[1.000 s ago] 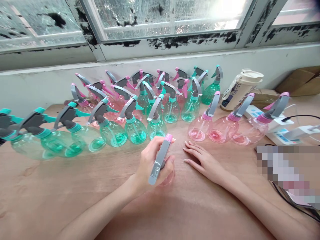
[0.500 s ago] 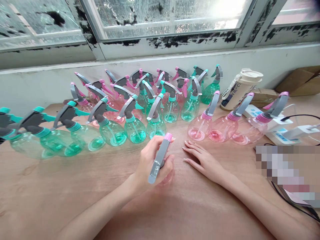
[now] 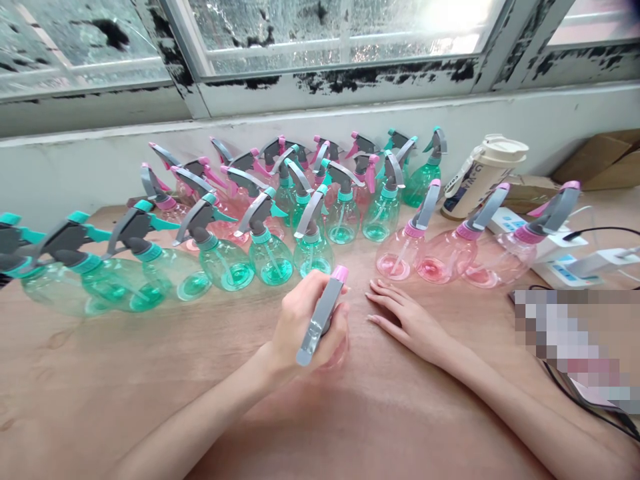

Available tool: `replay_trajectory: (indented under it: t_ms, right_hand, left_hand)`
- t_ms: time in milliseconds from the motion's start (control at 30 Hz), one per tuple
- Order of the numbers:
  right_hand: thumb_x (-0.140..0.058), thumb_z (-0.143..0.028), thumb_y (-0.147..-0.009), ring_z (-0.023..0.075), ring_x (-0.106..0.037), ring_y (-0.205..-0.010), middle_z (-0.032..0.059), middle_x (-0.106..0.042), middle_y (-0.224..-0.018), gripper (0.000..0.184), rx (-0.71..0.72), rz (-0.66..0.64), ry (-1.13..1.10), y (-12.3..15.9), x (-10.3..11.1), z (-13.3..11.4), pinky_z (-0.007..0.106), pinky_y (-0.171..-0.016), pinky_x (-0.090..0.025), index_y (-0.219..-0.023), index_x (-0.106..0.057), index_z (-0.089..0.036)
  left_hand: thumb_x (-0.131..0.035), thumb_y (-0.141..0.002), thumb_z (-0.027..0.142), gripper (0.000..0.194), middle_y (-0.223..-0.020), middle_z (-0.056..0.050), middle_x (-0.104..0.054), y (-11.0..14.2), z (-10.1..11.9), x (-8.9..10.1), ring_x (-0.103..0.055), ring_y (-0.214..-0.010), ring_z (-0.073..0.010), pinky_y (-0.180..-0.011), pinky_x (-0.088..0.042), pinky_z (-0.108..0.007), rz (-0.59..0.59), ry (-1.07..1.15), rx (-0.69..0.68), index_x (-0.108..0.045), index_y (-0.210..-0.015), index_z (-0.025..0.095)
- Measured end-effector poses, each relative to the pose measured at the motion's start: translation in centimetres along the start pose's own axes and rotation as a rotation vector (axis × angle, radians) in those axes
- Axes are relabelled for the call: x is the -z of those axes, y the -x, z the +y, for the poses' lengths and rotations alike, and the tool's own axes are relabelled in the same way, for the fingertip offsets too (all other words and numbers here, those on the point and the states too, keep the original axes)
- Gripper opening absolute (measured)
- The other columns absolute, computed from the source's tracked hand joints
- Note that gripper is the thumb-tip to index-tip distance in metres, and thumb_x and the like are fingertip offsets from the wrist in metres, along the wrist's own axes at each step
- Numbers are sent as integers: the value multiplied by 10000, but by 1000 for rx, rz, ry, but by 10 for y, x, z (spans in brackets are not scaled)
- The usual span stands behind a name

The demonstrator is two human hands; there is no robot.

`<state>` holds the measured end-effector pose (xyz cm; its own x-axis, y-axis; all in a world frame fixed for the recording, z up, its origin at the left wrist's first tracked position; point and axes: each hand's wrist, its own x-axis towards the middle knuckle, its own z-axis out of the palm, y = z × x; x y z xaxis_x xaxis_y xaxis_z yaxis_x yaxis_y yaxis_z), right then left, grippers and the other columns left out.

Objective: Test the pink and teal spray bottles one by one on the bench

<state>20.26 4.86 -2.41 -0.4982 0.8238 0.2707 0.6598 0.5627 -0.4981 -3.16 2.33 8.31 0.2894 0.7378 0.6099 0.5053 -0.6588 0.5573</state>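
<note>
My left hand is wrapped round the neck of a pink spray bottle with a grey trigger head and a pink nozzle. Most of its clear pink body is hidden under the hand. Flat on the wooden table rests my right hand, fingers spread, holding nothing. Just beyond its fingertips stand three pink spray bottles, the nearest of them a pink bottle. Ahead of my left hand is a row of several green spray bottles, among them a green bottle.
More pink and green spray bottles crowd the back by the wall, including a green one. A cream tumbler, a cardboard box and white power strips with cables occupy the right. A blurred-out patch covers something at the right edge.
Both hands keep their places, the left still round the pink spray bottle. The view has shifted very slightly; nothing else visibly differs.
</note>
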Motion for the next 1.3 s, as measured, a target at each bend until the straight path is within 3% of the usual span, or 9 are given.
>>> replay_trajectory:
  t_ms: [167,233,367,633,1300]
  right_hand:
    - [-524,-411,-959,291,-413,-1405,105,-492,-1491,445,-7,-2,1,0,1,-1,541,-1161,-350,-1360,-561,-223]
    - [-528,-408,-957,293,-415,-1403,107,-497,-1487,442,-12,-1,1,0,1,-1,536,-1162,-351,-1356,-566,-222]
    - [-522,-400,-961,289,-415,-1404,112,-493,-1490,439,-8,-4,4,0,0,0,534,-1164,-347,-1356,-565,-214]
    - [-491,-423,-974,281,-402,-1413,132,-478,-1498,470,-8,-31,40,-1,1,0,519,-1172,-338,-1357,-557,-158]
    - [-490,-416,-976,285,-414,-1405,134,-483,-1492,461,3,-26,58,-1,0,1,522,-1168,-346,-1351,-559,-158]
  left_hand:
    - [-473,-873,163,70,-718,-5,-533,-2,1,1,-535,-632,-136,-598,-459,-277,-12,-8,0,-518,-828,191]
    - [-487,-872,172,66,-784,-23,-567,-1,0,0,-571,-699,-152,-642,-482,-291,-26,6,18,-546,-900,185]
    - [-504,-864,182,246,-983,-70,-624,2,-5,-1,-626,-857,-180,-768,-521,-329,-46,71,46,-559,-1104,177]
    - [-522,-847,186,278,-991,-62,-634,7,-6,-3,-635,-809,-168,-750,-525,-329,-19,74,72,-576,-1120,183]
    - [-540,-840,177,293,-1042,-63,-634,11,-10,-6,-645,-829,-168,-768,-549,-339,-6,121,110,-574,-1131,194]
